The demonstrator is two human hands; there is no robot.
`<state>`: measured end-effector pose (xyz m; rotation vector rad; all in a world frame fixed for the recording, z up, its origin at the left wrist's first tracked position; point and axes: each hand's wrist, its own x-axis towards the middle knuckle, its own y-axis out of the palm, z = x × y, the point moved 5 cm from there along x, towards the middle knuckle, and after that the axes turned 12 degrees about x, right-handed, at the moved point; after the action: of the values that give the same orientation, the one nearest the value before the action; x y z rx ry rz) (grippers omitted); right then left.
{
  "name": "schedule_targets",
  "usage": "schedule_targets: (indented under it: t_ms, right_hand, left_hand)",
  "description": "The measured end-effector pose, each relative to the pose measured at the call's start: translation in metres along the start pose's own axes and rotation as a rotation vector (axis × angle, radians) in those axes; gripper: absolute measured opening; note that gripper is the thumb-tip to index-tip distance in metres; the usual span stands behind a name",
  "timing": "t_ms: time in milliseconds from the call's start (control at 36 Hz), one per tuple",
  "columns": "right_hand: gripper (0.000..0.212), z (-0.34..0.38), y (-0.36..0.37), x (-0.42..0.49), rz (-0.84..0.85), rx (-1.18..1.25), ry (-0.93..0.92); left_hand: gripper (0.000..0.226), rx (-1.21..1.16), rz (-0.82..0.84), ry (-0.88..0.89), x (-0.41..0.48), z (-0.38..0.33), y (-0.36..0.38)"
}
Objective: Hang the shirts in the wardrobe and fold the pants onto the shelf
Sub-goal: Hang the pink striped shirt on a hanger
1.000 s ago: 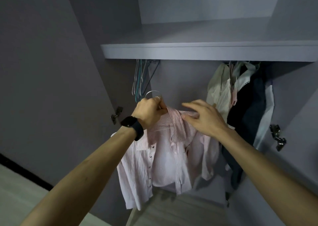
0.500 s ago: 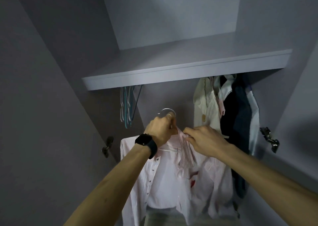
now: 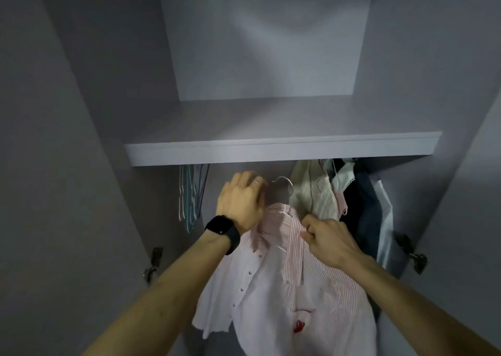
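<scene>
**Cloth, wire and matt board**

My shirt [image 3: 298, 274] is thin pink-striped cloth with small hard buttons. Its hanger hook [image 3: 286, 183] is shiny metal wire. The shelf [image 3: 271, 149] looks like smooth, matt grey board. My watch [image 3: 222, 231] is matt black.

Pink shirt [image 3: 295, 282] under wardrobe shelf [image 3: 282, 149]

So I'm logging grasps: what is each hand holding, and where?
Left hand grips the hanger just below its hook; right hand pinches the pink striped shirt at the collar.
</scene>
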<state>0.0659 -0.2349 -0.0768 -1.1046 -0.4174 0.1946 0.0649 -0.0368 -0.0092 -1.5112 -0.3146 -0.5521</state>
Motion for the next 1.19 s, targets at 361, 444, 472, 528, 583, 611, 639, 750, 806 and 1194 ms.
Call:
schedule_targets:
  t_ms: [361,444,472,528,583,611,639,750,806,1194]
  right_hand:
    - [0.017,-0.003,0.009,0.055,-0.140,0.042,0.145]
    - [0.018,-0.012,0.022,0.066,-0.155,0.047,0.159]
    - [0.020,-0.017,0.027,0.070,-0.149,0.018,0.161]
    - [0.022,-0.030,0.037,0.077,-0.175,-0.023,0.177]
    - [0.019,-0.046,0.045,0.086,-0.232,-0.002,0.213]
    - [0.018,-0.053,0.050,0.091,-0.252,0.001,0.230]
    - [0.018,-0.060,0.055,0.096,-0.258,-0.012,0.249]
    - [0.025,-0.077,0.068,0.119,-0.277,-0.044,0.316]
    - [0.026,-0.083,0.070,0.131,-0.295,-0.047,0.337]
    - [0.027,-0.091,0.038,0.196,-0.567,-0.108,0.516]
  left_hand:
    - [0.073,0.301,-0.290,0.115,0.075,0.047,0.035]
    - [0.069,0.278,-0.437,0.096,0.081,0.041,0.044]
    - [0.068,0.267,-0.479,0.091,0.084,0.039,0.046]
    - [0.066,0.260,-0.550,0.076,0.088,0.036,0.052]
    - [0.063,0.276,-0.622,0.066,0.089,0.036,0.059]
    - [0.062,0.279,-0.652,0.068,0.090,0.037,0.061]
    - [0.061,0.282,-0.680,0.065,0.090,0.038,0.062]
    - [0.059,0.294,-0.749,0.058,0.086,0.038,0.067]
    - [0.060,0.290,-0.761,0.061,0.085,0.039,0.071]
    - [0.057,0.227,-0.876,0.029,0.084,0.036,0.080]
